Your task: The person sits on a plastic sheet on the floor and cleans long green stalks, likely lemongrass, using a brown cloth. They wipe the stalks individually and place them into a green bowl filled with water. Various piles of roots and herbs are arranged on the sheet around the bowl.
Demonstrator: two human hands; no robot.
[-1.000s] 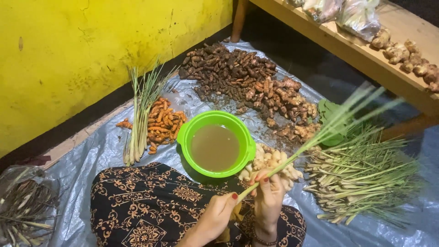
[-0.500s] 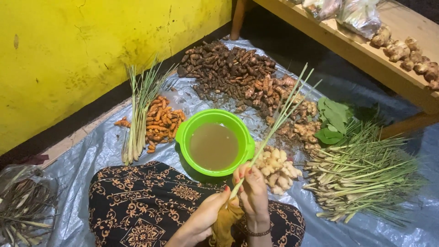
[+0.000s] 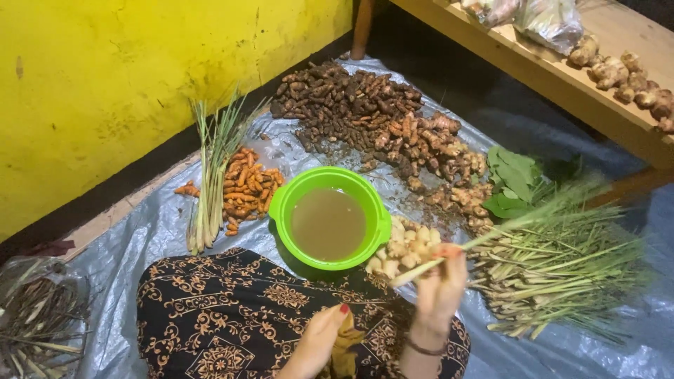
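Right hand point(image 3: 441, 284) gripping a pale green lemongrass stalk point(image 3: 491, 235) beside the green plastic basin point(image 3: 330, 217); left hand point(image 3: 324, 337) pinching yellowish peelings point(image 3: 344, 349). Best stripped from the base.

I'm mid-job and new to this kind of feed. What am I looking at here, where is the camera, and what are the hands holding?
There is no machine: a person sits on a grey plastic sheet, filmed from a camera on their own head looking down. The right hand holds a lemongrass stalk in its fingers; the left hand grips yellowish peelings over the patterned lap. In front stands a green bowl of murky water. Around it lie orange turmeric, dark roots, a lemongrass pile and green leaves.
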